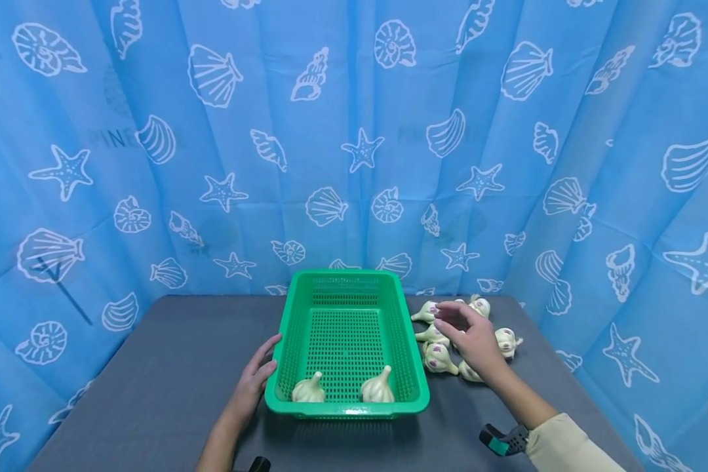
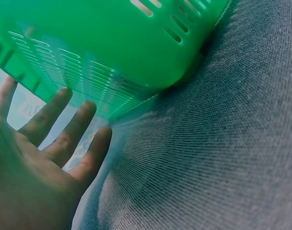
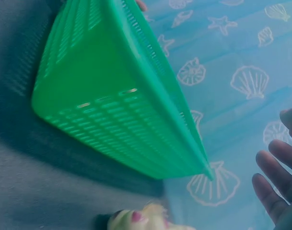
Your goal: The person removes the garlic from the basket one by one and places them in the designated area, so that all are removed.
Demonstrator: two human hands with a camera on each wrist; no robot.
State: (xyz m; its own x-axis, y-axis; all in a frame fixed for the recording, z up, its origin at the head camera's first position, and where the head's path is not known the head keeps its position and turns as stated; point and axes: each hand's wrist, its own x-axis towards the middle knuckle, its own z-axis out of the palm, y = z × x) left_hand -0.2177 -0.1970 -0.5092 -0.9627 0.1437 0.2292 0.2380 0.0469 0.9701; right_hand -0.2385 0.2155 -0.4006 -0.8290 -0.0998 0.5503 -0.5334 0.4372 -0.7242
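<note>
A green plastic basket (image 1: 347,408) stands on the grey table, with two garlic bulbs (image 1: 377,387) inside at its near end. My left hand (image 1: 249,387) rests against the basket's left side, its fingers spread along the wall in the left wrist view. Over a group of garlic bulbs (image 1: 438,358) to the basket's right hovers my right hand (image 1: 474,337). Its fingers are slightly bent and nothing shows between them. In the right wrist view that hand is above the table, apart from the basket, and one garlic bulb (image 3: 139,219) shows at the bottom edge.
The grey table (image 1: 171,373) reaches out on both sides of the basket. A blue curtain (image 1: 354,151) with white shell and starfish prints hangs behind and along the sides. Another garlic bulb (image 1: 507,342) lies right of my right hand.
</note>
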